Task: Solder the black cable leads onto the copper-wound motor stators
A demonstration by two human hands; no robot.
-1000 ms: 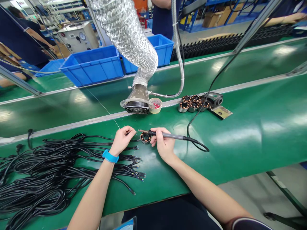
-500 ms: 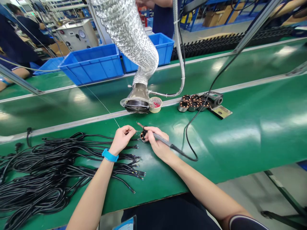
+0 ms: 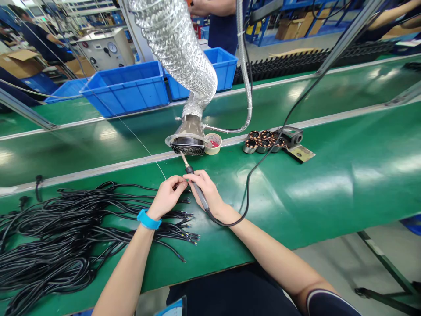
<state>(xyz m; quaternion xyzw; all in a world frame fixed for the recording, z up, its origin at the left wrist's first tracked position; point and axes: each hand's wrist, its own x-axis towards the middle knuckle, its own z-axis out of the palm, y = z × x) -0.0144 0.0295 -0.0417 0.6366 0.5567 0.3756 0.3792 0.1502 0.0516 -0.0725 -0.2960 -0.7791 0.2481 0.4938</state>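
Observation:
My right hand (image 3: 207, 193) is wrapped round a soldering iron (image 3: 199, 195), whose tip points up and away, close under the fan of the fume hose. My left hand (image 3: 170, 195), with a blue band at the wrist, is pinched closed on a thin solder wire (image 3: 144, 146) that comes down from the upper left. The fingertips of both hands meet, and what lies between them is too small to make out. The small copper-wound motor stator seen before is hidden behind my hands. Black cables (image 3: 115, 215) with stripped ends lie beside my left forearm.
A foil hose with a fan (image 3: 188, 145) hangs just beyond my hands, next to a small round tub (image 3: 213, 145). Several stators (image 3: 259, 141) and a metal bracket (image 3: 301, 153) sit to the right. The iron's black cord (image 3: 263, 164) crosses the bench. Blue bins (image 3: 128, 90) stand behind.
The soldering iron has swung from pointing left to pointing up and away. My right hand has moved left against my left fingertips, and the stator has gone out of sight.

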